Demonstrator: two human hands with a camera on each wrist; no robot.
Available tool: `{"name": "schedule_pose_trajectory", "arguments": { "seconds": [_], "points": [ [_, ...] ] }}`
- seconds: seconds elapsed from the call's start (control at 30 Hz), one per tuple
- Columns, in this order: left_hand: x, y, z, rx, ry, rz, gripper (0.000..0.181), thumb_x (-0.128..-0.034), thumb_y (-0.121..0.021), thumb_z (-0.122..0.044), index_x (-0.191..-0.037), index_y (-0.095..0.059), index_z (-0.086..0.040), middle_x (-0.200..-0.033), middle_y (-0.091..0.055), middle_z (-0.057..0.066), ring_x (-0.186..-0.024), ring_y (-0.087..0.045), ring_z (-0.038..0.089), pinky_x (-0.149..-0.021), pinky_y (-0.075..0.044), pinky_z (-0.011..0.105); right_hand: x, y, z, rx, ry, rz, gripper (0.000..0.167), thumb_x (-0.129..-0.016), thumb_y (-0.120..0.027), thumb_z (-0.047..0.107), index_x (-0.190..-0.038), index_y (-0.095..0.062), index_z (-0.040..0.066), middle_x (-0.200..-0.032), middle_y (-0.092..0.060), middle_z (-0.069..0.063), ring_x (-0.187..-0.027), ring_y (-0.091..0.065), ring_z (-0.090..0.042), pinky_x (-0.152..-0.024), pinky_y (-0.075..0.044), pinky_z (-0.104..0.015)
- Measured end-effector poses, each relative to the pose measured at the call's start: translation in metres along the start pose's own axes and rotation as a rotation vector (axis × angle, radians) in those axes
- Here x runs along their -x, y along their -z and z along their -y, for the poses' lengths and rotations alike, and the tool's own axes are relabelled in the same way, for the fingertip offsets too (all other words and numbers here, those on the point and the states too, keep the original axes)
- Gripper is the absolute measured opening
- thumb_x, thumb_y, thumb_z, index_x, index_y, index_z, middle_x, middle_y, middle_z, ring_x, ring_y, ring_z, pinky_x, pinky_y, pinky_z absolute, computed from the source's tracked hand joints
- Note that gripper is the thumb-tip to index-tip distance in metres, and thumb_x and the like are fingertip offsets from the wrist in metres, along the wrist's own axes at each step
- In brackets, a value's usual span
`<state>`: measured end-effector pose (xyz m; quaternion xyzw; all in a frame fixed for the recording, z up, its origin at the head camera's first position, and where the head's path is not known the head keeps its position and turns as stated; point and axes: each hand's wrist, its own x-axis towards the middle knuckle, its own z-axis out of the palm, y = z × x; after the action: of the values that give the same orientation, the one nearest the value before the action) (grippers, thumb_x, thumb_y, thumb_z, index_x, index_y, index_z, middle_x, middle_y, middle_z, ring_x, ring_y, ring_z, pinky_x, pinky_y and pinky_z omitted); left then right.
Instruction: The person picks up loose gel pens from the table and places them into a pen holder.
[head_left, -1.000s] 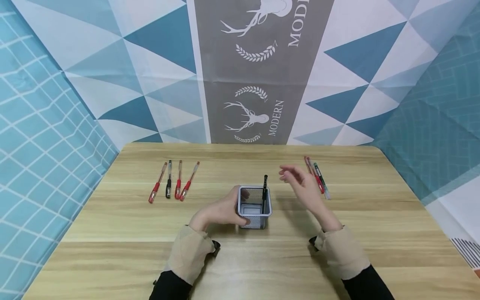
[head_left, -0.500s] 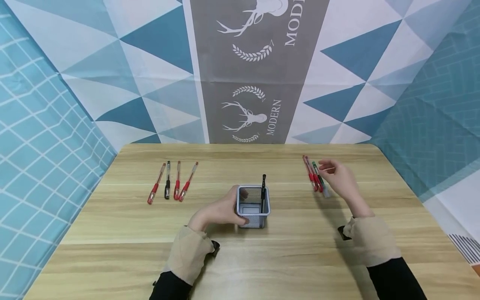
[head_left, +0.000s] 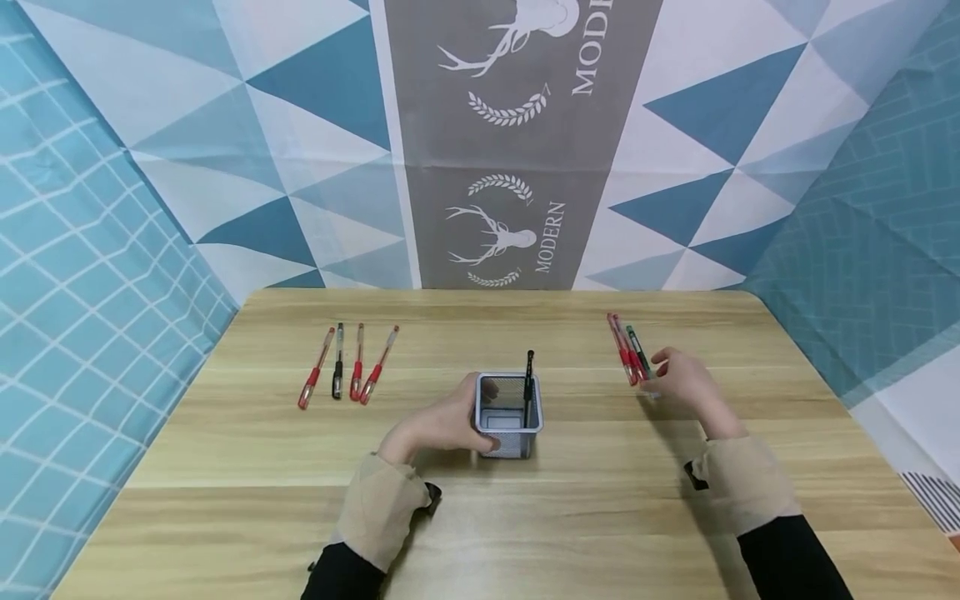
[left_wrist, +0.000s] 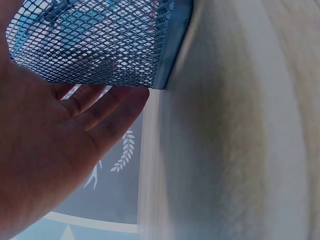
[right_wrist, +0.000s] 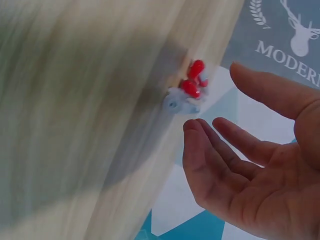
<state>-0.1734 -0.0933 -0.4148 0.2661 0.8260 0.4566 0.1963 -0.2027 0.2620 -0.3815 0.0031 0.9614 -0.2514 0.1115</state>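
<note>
The left hand [head_left: 442, 421] grips the left side of a silver mesh pen holder [head_left: 510, 442], thumb at the front and fingers behind. A black pen [head_left: 529, 387] stands in the holder's right part. In the left wrist view the fingers [left_wrist: 107, 112] lie along the mesh wall [left_wrist: 100, 45]. The right hand [head_left: 686, 383] is at the near end of a green-topped pen [head_left: 636, 346], beside red pens [head_left: 622, 350]. In the right wrist view its thumb and fingers [right_wrist: 240, 165] are apart with nothing between them, close to the pens' ends [right_wrist: 191, 88].
On the left of the wooden table [head_left: 480, 533] lie several pens: red ones [head_left: 317, 367] and a black one [head_left: 337, 362]. A patterned cloth backdrop [head_left: 495, 150] rises behind the table's far edge, with blue cloth [head_left: 90, 275] at the left side.
The right hand has moved right from beside the holder to the right-hand pens, then slightly nearer the person, to their near ends. The left hand still grips the holder.
</note>
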Motion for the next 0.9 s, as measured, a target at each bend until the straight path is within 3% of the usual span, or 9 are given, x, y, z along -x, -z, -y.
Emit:
{"name": "schedule_pose_trajectory", "arguments": {
  "seconds": [0.33,0.6,0.9],
  "points": [
    [0.001,0.0,-0.001,-0.016,0.02,0.011,0.077,-0.0632,-0.076,-0.01,-0.125,-0.029,-0.007,-0.122,-0.041,0.012,-0.108,-0.048,0.025,-0.097,-0.039,0.035,-0.005,-0.006,-0.011,0.076,-0.013,0.045,0.051,-0.074,-0.071,0.021,-0.105,-0.046,-0.012,-0.088,-0.056,-0.02,-0.075,-0.05,-0.026,-0.065,-0.043,-0.036],
    [0.0,-0.001,0.0,-0.008,0.009,0.002,0.077,-0.0626,-0.076,-0.009,-0.124,-0.029,-0.007,-0.121,-0.041,0.014,-0.108,-0.048,0.025,-0.097,-0.039,0.036,-0.007,-0.009,-0.017,0.048,-0.034,0.032,0.037,-0.073,-0.072,0.024,-0.085,-0.049,-0.003,-0.077,-0.053,-0.011,-0.069,-0.047,-0.022,-0.057,-0.038,-0.029],
    [0.0,0.0,-0.001,-0.008,0.018,-0.001,0.077,-0.0622,-0.076,-0.01,-0.124,-0.03,-0.006,-0.122,-0.041,0.013,-0.108,-0.048,0.024,-0.097,-0.038,0.036,-0.008,-0.009,-0.021,0.023,-0.057,0.051,0.029,-0.077,-0.068,0.023,-0.081,-0.051,-0.001,-0.071,-0.054,-0.007,-0.064,-0.048,-0.018,-0.054,-0.038,-0.027]
  ]
}}
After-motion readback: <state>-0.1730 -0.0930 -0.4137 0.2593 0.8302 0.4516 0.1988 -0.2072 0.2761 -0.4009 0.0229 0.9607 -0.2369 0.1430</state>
